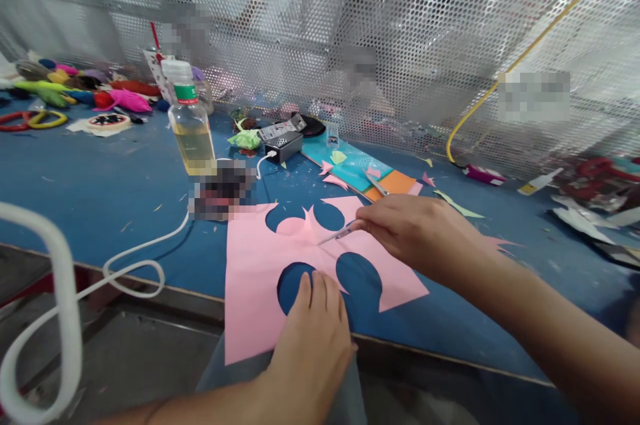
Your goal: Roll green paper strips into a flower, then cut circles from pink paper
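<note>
A pink sheet of paper [253, 278] with several rounded cut-outs lies at the blue table's front edge, its lower left corner hanging over. My left hand [317, 331] rests on it with fingers stretched out, the fingertips beside a round hole; the thumb is hidden. My right hand [410, 231] is closed around a thin pointed tool [340, 234], whose tip reaches the middle of the paper. Whether it is a pen or another slim tool is unclear. A metallic piece [376, 183] shows just beyond my right hand; I cannot tell whether it belongs to the tool.
Behind the paper lie coloured sheets [363, 161], pink and green scraps and a black box [284, 145] with a white cable. A bottle of yellowish liquid [193, 135] stands left. Scissors [47, 119] and colourful soft items are farther left. A perforated metal screen [300, 31] rises behind.
</note>
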Action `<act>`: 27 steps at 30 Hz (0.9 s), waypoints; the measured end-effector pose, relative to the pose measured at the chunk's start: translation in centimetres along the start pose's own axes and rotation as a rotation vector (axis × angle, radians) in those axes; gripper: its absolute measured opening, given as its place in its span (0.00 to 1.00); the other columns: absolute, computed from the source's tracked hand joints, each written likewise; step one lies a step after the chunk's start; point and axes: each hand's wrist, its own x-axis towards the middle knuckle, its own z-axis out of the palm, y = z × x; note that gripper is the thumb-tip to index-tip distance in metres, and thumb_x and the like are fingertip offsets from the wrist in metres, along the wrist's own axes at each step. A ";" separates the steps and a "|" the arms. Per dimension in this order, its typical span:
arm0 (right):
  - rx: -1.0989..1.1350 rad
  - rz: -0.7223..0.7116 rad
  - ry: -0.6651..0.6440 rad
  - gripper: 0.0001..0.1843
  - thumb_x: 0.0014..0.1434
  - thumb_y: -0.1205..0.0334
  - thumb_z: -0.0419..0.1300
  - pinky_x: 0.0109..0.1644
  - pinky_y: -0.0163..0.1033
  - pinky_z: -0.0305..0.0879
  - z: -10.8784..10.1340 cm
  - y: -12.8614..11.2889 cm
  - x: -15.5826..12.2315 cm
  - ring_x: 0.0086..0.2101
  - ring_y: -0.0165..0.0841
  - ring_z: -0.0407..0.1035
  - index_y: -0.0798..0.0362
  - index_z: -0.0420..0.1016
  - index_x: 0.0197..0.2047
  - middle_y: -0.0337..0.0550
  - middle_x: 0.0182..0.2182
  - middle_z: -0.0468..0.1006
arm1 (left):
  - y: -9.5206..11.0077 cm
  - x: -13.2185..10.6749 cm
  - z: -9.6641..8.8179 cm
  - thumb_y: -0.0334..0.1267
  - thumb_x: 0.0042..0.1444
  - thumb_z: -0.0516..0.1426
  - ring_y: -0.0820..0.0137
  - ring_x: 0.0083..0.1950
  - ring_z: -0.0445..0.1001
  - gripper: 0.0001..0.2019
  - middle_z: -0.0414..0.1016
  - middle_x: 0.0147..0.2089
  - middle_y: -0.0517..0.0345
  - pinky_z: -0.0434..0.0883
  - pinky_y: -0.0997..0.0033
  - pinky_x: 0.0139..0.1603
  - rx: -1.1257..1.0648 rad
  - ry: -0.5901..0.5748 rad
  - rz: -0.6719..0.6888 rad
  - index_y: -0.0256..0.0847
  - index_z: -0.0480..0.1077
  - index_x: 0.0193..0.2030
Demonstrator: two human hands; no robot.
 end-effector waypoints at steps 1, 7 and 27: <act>-0.032 -0.005 0.004 0.13 0.63 0.62 0.54 0.29 0.37 0.60 -0.1 -0.3 -0.1 0.28 0.35 0.74 0.53 0.76 0.31 0.41 0.25 0.79 | 0.0 0.0 0.0 0.52 0.48 0.62 0.56 0.51 0.70 0.27 0.76 0.50 0.45 0.67 0.59 0.52 0.004 -0.005 0.003 0.34 0.75 0.49; -0.168 -0.094 0.088 0.16 0.64 0.62 0.53 0.25 0.38 0.54 -0.7 -1.9 0.4 0.23 0.33 0.69 0.53 0.71 0.24 0.40 0.19 0.74 | 0.0 -0.2 -0.2 0.52 0.51 0.60 0.55 0.51 0.69 0.26 0.75 0.50 0.45 0.66 0.57 0.54 0.019 -0.056 0.024 0.33 0.74 0.51; -0.169 0.052 -0.103 0.20 0.64 0.53 0.53 0.23 0.36 0.44 1.0 -4.2 6.2 0.22 0.33 0.66 0.53 0.72 0.24 0.41 0.17 0.71 | 0.2 -0.9 0.2 0.52 0.51 0.60 0.59 0.57 0.66 0.28 0.72 0.57 0.49 0.70 0.58 0.53 -0.089 -0.059 -0.035 0.36 0.71 0.54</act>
